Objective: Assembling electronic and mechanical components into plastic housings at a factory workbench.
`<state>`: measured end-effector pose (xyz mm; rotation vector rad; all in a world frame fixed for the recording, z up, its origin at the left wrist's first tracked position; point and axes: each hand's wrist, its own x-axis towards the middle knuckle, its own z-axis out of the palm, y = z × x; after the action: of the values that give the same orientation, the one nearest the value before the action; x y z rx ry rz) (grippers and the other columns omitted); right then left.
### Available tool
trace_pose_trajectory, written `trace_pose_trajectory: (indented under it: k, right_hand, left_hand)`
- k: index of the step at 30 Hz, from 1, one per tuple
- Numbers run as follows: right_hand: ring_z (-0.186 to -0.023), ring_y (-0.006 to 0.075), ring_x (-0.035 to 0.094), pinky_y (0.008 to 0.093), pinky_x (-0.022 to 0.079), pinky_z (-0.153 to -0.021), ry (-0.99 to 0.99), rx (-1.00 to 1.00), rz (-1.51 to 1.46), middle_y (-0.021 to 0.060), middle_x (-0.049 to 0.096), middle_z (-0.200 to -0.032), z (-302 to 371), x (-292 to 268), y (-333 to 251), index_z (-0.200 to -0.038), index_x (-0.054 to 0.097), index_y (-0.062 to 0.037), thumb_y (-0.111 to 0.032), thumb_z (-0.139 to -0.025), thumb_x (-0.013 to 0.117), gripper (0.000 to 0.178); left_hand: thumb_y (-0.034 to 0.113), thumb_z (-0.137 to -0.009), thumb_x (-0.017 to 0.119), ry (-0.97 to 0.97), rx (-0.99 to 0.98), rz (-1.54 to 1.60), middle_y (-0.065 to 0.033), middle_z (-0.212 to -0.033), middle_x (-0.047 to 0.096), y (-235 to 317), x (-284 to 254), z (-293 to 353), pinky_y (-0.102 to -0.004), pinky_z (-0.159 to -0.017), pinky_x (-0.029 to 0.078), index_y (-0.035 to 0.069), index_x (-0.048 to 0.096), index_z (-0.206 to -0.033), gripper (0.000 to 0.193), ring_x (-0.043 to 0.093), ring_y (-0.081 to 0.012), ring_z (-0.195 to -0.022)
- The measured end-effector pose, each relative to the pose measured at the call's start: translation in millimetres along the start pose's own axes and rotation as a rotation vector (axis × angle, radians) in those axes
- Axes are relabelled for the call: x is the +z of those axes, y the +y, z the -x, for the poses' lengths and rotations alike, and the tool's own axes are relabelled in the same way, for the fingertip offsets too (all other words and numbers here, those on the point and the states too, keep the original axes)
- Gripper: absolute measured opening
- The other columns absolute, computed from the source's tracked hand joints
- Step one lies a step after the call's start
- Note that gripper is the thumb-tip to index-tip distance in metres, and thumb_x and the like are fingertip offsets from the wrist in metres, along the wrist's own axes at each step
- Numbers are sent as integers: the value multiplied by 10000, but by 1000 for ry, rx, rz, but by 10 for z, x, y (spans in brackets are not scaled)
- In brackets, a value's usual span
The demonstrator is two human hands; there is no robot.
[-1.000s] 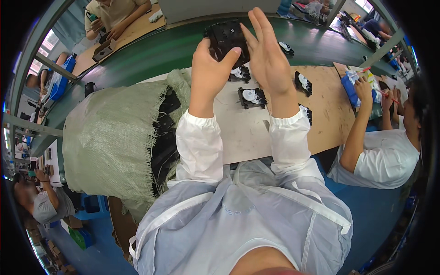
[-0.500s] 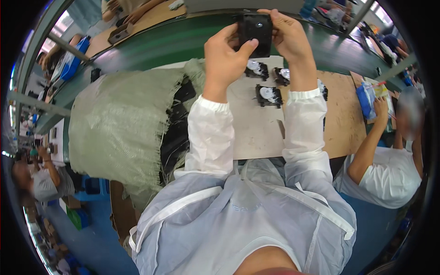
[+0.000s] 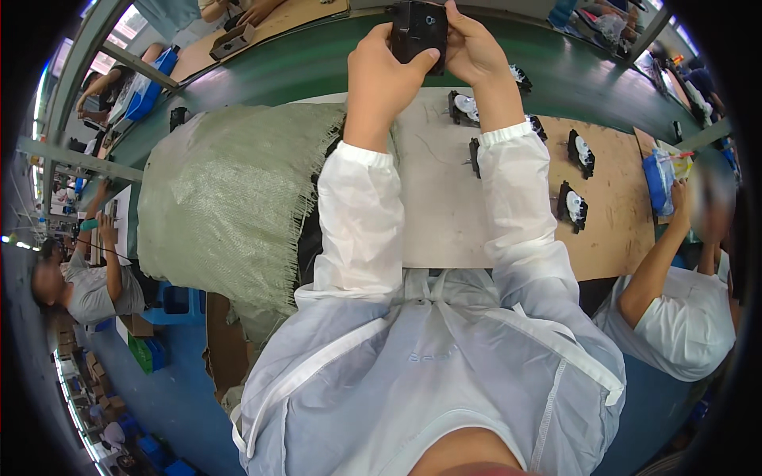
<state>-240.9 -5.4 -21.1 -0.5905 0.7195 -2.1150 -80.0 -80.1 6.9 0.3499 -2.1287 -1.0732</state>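
Observation:
Both my hands hold up a black, box-shaped plastic part at the top of the head view, with a small shiny round spot on its face. My left hand grips its left side, the thumb laid across its lower front. On the opposite edge, my right hand holds it with curled fingers, partly hidden behind the part. Beneath and right of my right forearm lie several black assemblies with white centres, among them one assembly near my right wrist and another assembly farther right.
A large green woven sack with black contents lies left of my arms. Grey board and brown board cover the bench before me. A green bench surface runs behind. One co-worker sits at right, another at left.
My hands and the black part sit higher and slightly farther left in the picture. The surroundings have shifted in view, and more assemblies show right of my right arm.

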Motion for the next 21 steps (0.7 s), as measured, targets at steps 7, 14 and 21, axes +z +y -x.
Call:
trace_pose_trajectory:
  k: [7,14,21]
  right_hand:
    - [-966,208,630,313,509,-857,16,-44,82,151,631,-1164,25,186,128,-1266,575,15,-250,-986,581,385]
    - [-812,285,655,356,522,-763,-238,89,1659,131,698,-971,568,487,1029,-1059,697,-48,-118,-788,655,282]
    - [-962,321,564,399,477,-839,-124,-479,1961,115,622,-964,875,253,1906,-831,689,-61,-114,-775,663,81]
  left_hand:
    - [138,-730,821,1,39,-74,-209,-1050,710,-269,-220,-240,-313,-754,580,-84,643,-1140,499,717,-270,-830]
    - [184,-876,670,-130,-208,-415,-130,-881,687,-1288,-700,-1058,-290,-649,491,-4,685,-1040,249,617,-214,-725]
    - [309,-792,724,-111,-187,-731,-172,-930,693,-1669,-349,-1100,-375,-760,504,2,692,-1070,415,635,-304,-832]
